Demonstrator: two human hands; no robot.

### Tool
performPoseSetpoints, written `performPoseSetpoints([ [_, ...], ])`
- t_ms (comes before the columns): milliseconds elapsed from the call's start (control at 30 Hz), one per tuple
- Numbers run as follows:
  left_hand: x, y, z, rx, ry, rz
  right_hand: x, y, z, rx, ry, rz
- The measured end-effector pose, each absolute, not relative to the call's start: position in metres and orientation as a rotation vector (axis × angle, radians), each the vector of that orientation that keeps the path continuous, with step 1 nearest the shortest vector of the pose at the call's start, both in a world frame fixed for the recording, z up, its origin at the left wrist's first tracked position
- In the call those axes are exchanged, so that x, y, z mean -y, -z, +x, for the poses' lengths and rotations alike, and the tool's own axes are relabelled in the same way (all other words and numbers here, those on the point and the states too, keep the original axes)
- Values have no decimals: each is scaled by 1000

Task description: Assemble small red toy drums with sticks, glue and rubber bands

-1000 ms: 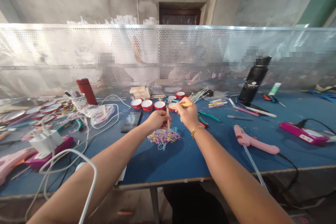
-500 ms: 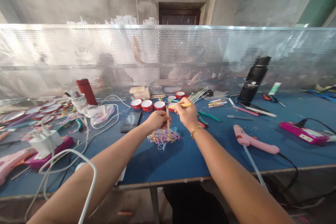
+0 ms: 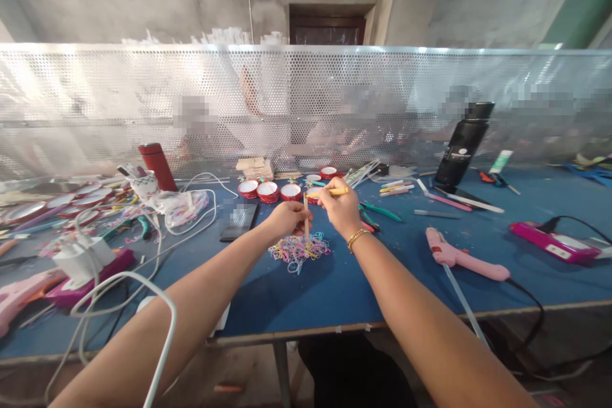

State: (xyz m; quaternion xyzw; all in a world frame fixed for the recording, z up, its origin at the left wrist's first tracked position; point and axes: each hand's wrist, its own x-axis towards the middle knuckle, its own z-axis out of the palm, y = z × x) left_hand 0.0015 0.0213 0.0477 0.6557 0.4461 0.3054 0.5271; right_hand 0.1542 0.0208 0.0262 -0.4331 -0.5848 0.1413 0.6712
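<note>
My left hand (image 3: 287, 219) is closed around a flat wooden stick (image 3: 306, 211), which stands roughly upright. A yellow pen (image 3: 339, 191) is gripped in my right hand (image 3: 343, 211), its tip touching or very near the top of the stick. Below both hands lies a loose heap of small pastel rubber bands (image 3: 299, 254). Just behind them is a row of red-sided rolls or cups with white tops, one of them a red roll (image 3: 268, 192). Green-handled pliers (image 3: 385, 211) rest to the right of my right hand.
A black phone (image 3: 239, 223), white cables and a purple power strip (image 3: 90, 277) are on the left. To the right lie a pink glue gun (image 3: 466, 258) and a magenta power strip (image 3: 554, 242). A black bottle (image 3: 461, 150) stands before the perforated metal screen (image 3: 306, 83).
</note>
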Motion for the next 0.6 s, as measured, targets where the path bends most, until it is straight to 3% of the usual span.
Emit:
performPoseSetpoints([
  [600, -21, -48, 1, -1057, -727, 1576, -23, -25, 155, 1298, -355, -965],
])
